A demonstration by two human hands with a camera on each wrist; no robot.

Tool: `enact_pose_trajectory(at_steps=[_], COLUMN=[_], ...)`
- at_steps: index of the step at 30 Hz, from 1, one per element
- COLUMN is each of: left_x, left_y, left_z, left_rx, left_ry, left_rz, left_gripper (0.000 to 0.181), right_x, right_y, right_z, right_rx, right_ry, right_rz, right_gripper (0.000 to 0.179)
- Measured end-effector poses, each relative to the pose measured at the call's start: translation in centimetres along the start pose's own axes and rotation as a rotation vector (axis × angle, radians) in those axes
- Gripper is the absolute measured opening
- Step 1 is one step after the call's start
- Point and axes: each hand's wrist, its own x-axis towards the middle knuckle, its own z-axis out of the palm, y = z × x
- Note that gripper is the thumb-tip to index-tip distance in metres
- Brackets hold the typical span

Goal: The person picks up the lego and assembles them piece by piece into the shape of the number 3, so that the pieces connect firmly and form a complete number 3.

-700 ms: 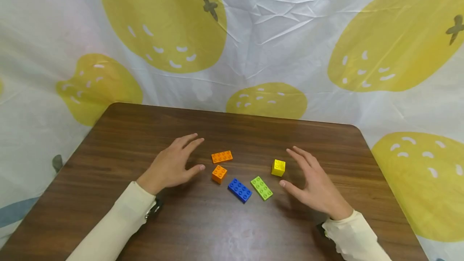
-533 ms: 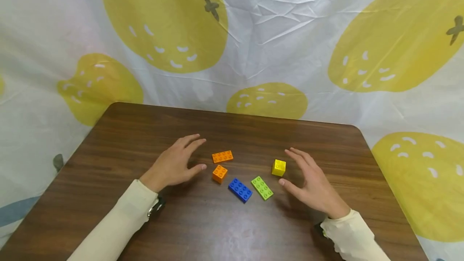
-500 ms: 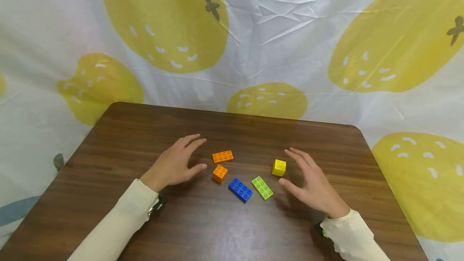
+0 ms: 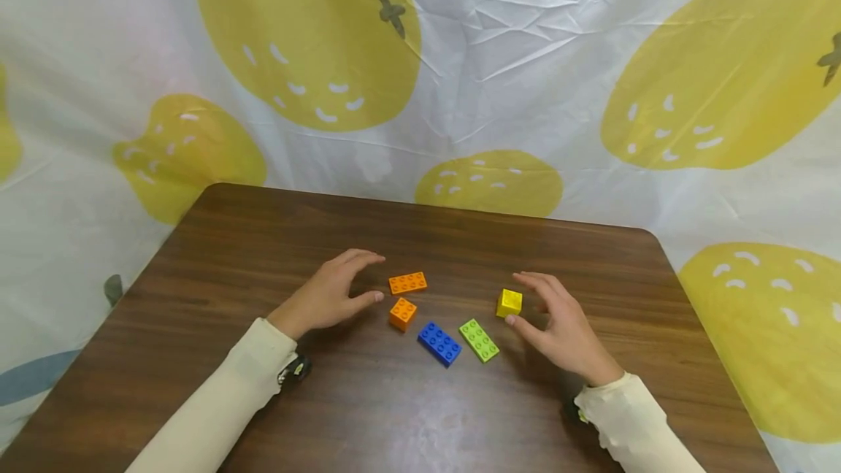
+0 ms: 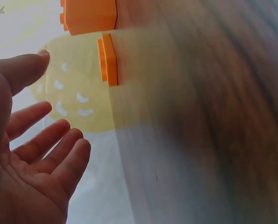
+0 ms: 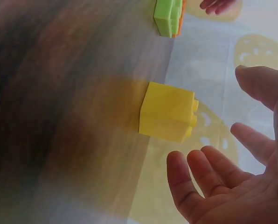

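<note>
My left hand hovers left of the orange bricks, fingers loosely spread and holding nothing. A thin orange eight-stud brick lies just beyond its fingertips, and a taller orange four-stud brick stands nearer, to the right of the thumb. My right hand is beside a yellow brick, thumb and fingers apart around its right side. In the right wrist view a gap shows between the fingers and the yellow brick. Between the hands lie a blue eight-stud brick and a lime green one.
All the bricks rest on a dark brown wooden table with rounded far corners. Behind it hangs a white curtain printed with yellow fruit. Each wrist wears a dark strapped device, partly under a cream sleeve.
My right hand has moved slightly left, closer to the yellow brick, with its thumb and fingers nearer it. My left hand has shifted a little right, toward the orange bricks. The bricks stay put.
</note>
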Motion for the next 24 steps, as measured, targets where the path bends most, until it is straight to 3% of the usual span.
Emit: enact_pose_trajectory(at_steps=[12, 24], left_x=[1.3, 2.7], left_y=[0.2, -0.2], left_z=[1.2, 1.6], left_rx=[-0.065, -0.138], left_ry=[-0.043, -0.131], left_rz=[0.017, -0.081], left_gripper=[0.054, 0.056], right_x=[0.7, 1.0], right_y=[0.6, 1.0], right_z=[0.6, 0.7], right_rx=[-0.001, 0.006], right_ry=[0.017, -0.018], right_rz=[0.012, 0.08], right_gripper=[0.055, 0.047])
